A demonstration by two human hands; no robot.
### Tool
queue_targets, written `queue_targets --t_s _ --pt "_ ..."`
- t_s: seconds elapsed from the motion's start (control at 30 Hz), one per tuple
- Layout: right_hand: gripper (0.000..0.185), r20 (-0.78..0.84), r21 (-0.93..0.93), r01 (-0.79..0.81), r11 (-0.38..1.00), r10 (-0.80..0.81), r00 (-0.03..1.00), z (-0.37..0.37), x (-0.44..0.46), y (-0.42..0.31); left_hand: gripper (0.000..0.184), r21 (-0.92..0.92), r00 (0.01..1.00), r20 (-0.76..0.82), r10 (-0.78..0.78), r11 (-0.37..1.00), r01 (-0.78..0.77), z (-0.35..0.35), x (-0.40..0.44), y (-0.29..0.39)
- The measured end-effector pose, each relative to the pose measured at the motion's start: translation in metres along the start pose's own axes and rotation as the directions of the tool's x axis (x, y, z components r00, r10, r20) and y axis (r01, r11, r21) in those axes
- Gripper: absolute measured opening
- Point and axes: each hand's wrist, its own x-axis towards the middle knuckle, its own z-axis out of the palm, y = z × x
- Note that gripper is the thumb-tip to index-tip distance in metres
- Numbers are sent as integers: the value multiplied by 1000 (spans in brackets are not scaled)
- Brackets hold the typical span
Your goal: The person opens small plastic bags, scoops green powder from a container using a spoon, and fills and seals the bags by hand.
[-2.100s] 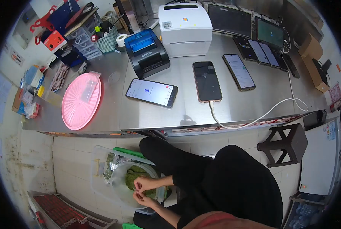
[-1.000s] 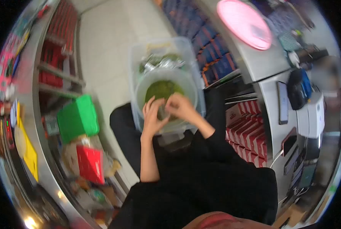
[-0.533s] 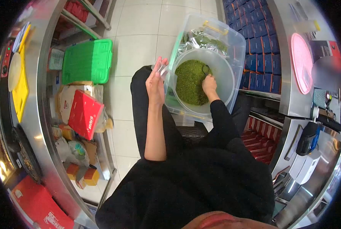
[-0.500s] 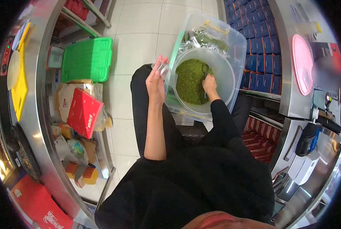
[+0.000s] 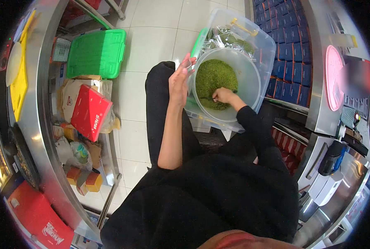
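A round translucent bucket [image 5: 250, 79] holds a heap of dried green flakes [image 5: 215, 75]. Inside it, my right hand [image 5: 223, 95] is closed around a spoon [image 5: 214, 98], whose far end is sunk in the flakes and mostly hidden. My left hand [image 5: 177, 87] is upright at the bucket's left side, its fingers around a clear plastic bag [image 5: 188, 63] that is hard to make out. The bucket stands in a clear plastic tub [image 5: 269, 52] between my legs. Behind it, small clear packets [image 5: 223, 38] with green contents lie in the tub.
On the left, a green lid [image 5: 95, 54] and a red box [image 5: 91, 112] sit on a low shelf under a steel counter [image 5: 48, 108]. Stacked dark blue boxes [image 5: 290, 64] fill the right-hand shelf. A pink board [image 5: 334, 78] rests on the right counter.
My right hand has moved down toward the near side of the flakes, pushing the spoon in. The view has shifted slightly; my left hand still holds the bag beside the bucket.
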Motion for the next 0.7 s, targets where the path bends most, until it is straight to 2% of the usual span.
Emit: queue_targets --t_s 0.03,0.07,0.1,0.13,0.17,0.2,0.27,0.3,0.37,0.43,0.47,0.5,0.57,0.63,0.67,0.7 --pt "18 55 240 111 964 -128 990 -11 -6 1 57 7 1000 17 8 1000 -8 2 -1 1" --pt "18 53 237 112 965 -129 990 -22 -11 1 57 7 1000 17 11 1000 -11 5 -2 1" --pt "19 167 507 -30 861 -64 984 -43 -23 -5 56 26 1000 25 10 1000 -11 9 -3 3" --pt "19 290 714 -192 673 -35 956 -65 -36 -11 56 46 999 35 9 999 -11 14 -4 5" --pt "19 285 714 -190 674 -32 958 -84 -48 -17 58 66 999 46 9 998 -12 17 -5 6" --pt "18 258 766 -170 620 -54 965 -102 -62 -22 58 65 999 52 13 998 -16 20 -4 4" --pt "17 177 855 -124 504 -59 982 -125 -88 -28 65 232 993 90 73 968 -92 22 -6 -4" --pt "17 170 856 -120 504 -55 984 -134 -103 -36 65 231 992 98 75 968 -95 22 -6 -6" --pt "18 -121 944 71 321 137 983 -150 -135 -51 67 505 970 185 155 832 -229 23 -5 -10" --pt "19 -144 929 90 359 129 981 -160 -157 -57 68 560 958 227 174 781 -275 29 -8 -13" --pt "18 -235 909 139 394 208 949 -160 -166 -63 69 616 948 260 185 724 -310 32 -10 -13" --pt "17 -324 884 183 430 282 903 -161 -175 -72 69 615 945 267 189 722 -318 34 -11 -14" --pt "17 -317 898 180 401 308 897 -163 -187 -95 67 658 943 298 150 683 -317 37 -13 -16" --pt "18 -533 808 272 523 450 716 -144 -180 -109 66 650 933 324 154 681 -338 39 -15 -19" --pt "20 -639 716 284 637 434 635 -137 -178 -117 65 640 926 342 158 683 -352 41 -15 -20" --pt "21 -696 642 220 735 438 569 -133 -177 -128 65 640 924 350 157 680 -358 42 -17 -21"
